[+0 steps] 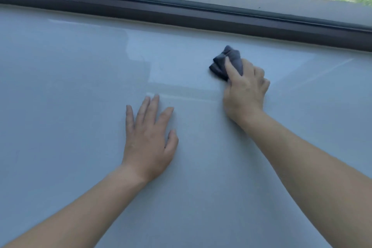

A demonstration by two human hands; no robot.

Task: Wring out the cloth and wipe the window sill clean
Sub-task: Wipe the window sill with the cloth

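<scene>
The right hand (244,90) grips a bunched dark grey cloth (226,62) under its fingertips on the glossy pale window sill (70,86), while the left hand (149,141) rests flat, fingers spread, nearby.

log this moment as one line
step: wipe | right hand: grips cloth on sill | left hand: flat on sill
</scene>
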